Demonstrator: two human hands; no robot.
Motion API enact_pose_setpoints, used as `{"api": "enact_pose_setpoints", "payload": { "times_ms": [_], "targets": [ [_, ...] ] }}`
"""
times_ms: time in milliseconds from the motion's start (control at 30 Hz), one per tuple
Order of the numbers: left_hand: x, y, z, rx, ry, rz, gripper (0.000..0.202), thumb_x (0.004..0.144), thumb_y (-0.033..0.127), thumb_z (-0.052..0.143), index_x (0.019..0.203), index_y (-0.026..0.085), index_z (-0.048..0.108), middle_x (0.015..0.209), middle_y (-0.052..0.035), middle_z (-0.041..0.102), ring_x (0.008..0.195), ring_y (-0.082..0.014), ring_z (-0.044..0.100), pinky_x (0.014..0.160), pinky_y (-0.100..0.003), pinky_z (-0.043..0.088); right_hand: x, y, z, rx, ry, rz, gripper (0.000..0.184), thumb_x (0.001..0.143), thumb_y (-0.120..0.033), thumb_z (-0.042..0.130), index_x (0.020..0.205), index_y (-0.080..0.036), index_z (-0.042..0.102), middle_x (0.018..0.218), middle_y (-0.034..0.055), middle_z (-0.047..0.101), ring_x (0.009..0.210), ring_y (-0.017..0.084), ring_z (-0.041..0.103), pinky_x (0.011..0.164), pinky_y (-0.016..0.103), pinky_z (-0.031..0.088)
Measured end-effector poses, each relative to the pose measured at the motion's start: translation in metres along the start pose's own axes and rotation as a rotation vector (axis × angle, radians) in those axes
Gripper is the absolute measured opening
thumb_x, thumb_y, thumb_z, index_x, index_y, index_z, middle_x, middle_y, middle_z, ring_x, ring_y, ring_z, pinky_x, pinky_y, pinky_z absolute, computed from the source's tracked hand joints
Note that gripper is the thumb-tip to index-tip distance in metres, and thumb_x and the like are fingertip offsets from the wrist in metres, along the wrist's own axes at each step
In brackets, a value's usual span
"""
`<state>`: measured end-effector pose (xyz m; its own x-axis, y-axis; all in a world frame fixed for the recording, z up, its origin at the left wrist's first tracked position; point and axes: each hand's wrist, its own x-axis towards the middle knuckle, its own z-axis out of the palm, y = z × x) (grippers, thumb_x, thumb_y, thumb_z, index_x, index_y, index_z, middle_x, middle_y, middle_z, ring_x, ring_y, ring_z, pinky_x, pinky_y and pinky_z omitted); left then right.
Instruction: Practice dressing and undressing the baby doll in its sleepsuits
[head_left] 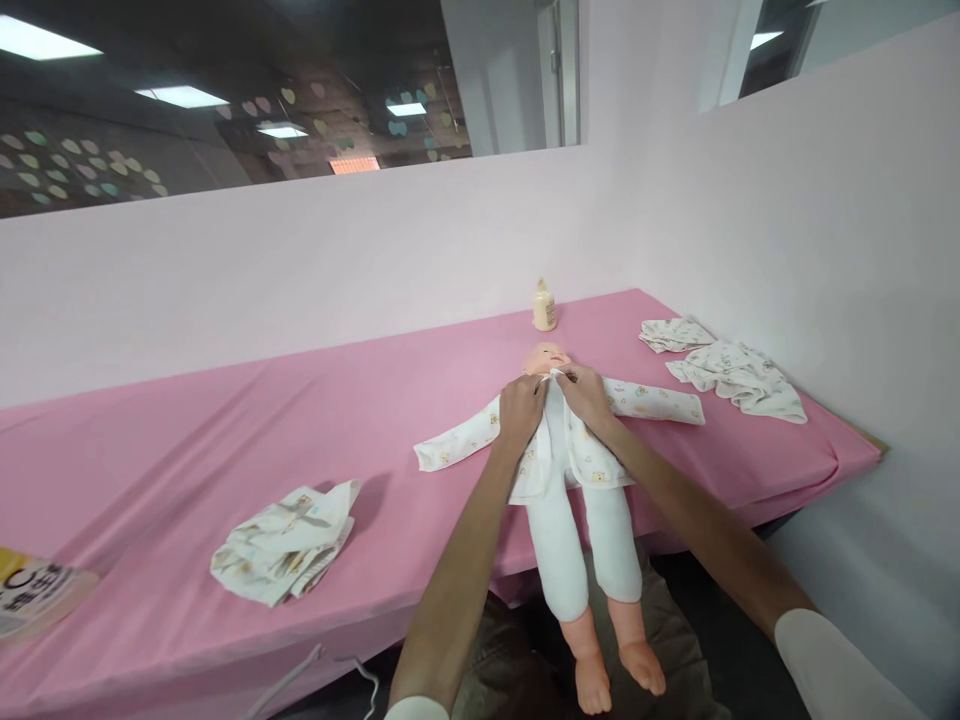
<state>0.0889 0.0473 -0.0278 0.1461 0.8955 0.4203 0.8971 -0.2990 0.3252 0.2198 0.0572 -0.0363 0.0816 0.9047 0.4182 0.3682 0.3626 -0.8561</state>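
A baby doll (555, 520) lies on its back at the table's front edge, its legs hanging over toward me. It wears a white printed jacket (596, 465), unfastened down the front, with both sleeves spread out sideways. Below the doll's chin, my left hand (523, 408) pinches the jacket's collar edge on the left side. My right hand (586, 395) grips the collar on the other side, fingers closed close to the left ones. The doll's head (546, 357) shows just beyond my hands. The fingertips partly hide the neckline.
A pink-covered table (360, 400) runs along a white wall. A cream pump bottle (544, 306) stands behind the doll. Crumpled printed cloths (739, 378) lie at the right, and a folded printed cloth (289, 543) at front left. A labelled container (37, 595) sits at far left.
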Motion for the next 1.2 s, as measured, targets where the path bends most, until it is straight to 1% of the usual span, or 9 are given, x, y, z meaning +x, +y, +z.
{"api": "enact_pose_setpoints", "payload": {
  "times_ms": [133,267,467,567,700,800,900,1133,1200],
  "targets": [
    [-0.001,0.002,0.0,0.062,-0.031,0.009,0.034,0.098,0.027,0.035,0.098,0.018,0.068,0.098,-0.0095,0.069,0.091,-0.0207,0.061,0.077,-0.029,0.037,0.002,-0.001,0.001,-0.004,-0.014,0.001,0.024,0.081,-0.03,0.047,0.069,-0.018,0.064,0.077,0.0031,0.069,0.075,0.019,0.059,0.074,0.031,0.044],
    [-0.003,0.003,0.0,0.078,-0.038,0.012,0.032,0.097,0.024,0.037,0.103,0.019,0.067,0.098,-0.0086,0.068,0.089,-0.0207,0.061,0.074,-0.029,0.038,0.002,-0.005,0.002,-0.02,-0.027,-0.005,0.024,0.081,-0.03,0.048,0.07,-0.019,0.065,0.078,0.0029,0.07,0.076,0.019,0.06,0.077,0.032,0.045],
    [-0.004,0.004,0.002,0.05,-0.004,0.004,0.028,0.093,0.02,0.041,0.093,0.017,0.068,0.093,-0.009,0.069,0.083,-0.02,0.06,0.07,-0.029,0.036,-0.01,-0.016,0.005,-0.065,-0.014,0.013,0.02,0.08,-0.022,0.05,0.078,-0.019,0.069,0.087,0.0042,0.072,0.083,0.019,0.063,0.081,0.031,0.045],
    [-0.004,0.003,0.002,-0.084,0.027,-0.024,0.028,0.09,0.02,0.042,0.079,0.016,0.067,0.083,-0.008,0.068,0.077,-0.0188,0.058,0.068,-0.028,0.035,-0.018,-0.02,0.004,-0.164,-0.035,-0.015,0.023,0.081,-0.017,0.048,0.079,-0.021,0.07,0.088,0.0036,0.073,0.085,0.019,0.063,0.081,0.03,0.044],
    [-0.005,-0.002,0.0,-0.471,-0.001,-0.032,0.024,0.084,0.021,0.044,0.073,0.016,0.065,0.073,-0.0021,0.065,0.07,-0.0151,0.054,0.066,-0.024,0.035,-0.023,-0.019,0.001,-0.296,-0.073,-0.162,0.03,0.08,-0.01,0.041,0.076,-0.021,0.069,0.085,0.0039,0.072,0.086,0.02,0.063,0.082,0.03,0.044],
    [-0.004,-0.007,-0.001,-0.686,-0.009,-0.093,0.027,0.083,0.026,0.044,0.061,0.016,0.056,0.059,0.0019,0.052,0.061,-0.012,0.044,0.06,-0.023,0.031,-0.025,-0.016,0.001,-0.335,-0.102,-0.27,0.031,0.077,-0.006,0.04,0.075,-0.021,0.068,0.087,0.0039,0.071,0.094,0.021,0.062,0.089,0.031,0.043],
    [-0.002,-0.01,0.001,-0.778,0.0,-0.146,0.029,0.081,0.033,0.048,0.058,0.016,0.05,0.057,0.0034,0.044,0.059,-0.0105,0.038,0.058,-0.023,0.03,-0.026,-0.013,0.003,-0.34,-0.136,-0.351,0.033,0.075,-0.004,0.04,0.076,-0.022,0.068,0.093,0.0032,0.071,0.102,0.021,0.061,0.096,0.033,0.042],
    [-0.002,-0.009,0.002,-0.86,-0.029,-0.242,0.021,0.078,0.031,0.05,0.063,0.017,0.047,0.057,0.0053,0.039,0.054,-0.0081,0.032,0.052,-0.021,0.026,-0.033,-0.008,0.007,-0.322,0.057,-0.22,0.028,0.08,-0.014,0.045,0.095,-0.016,0.069,0.105,0.0107,0.07,0.105,0.026,0.059,0.098,0.04,0.042],
    [-0.002,-0.008,0.002,-0.875,-0.041,-0.271,0.022,0.078,0.032,0.05,0.062,0.018,0.044,0.055,0.0062,0.034,0.051,-0.0074,0.029,0.049,-0.021,0.024,-0.035,-0.006,0.008,-0.36,0.059,-0.212,0.027,0.081,-0.016,0.047,0.097,-0.016,0.068,0.107,0.012,0.068,0.106,0.027,0.057,0.098,0.043,0.041]
  ]
}}
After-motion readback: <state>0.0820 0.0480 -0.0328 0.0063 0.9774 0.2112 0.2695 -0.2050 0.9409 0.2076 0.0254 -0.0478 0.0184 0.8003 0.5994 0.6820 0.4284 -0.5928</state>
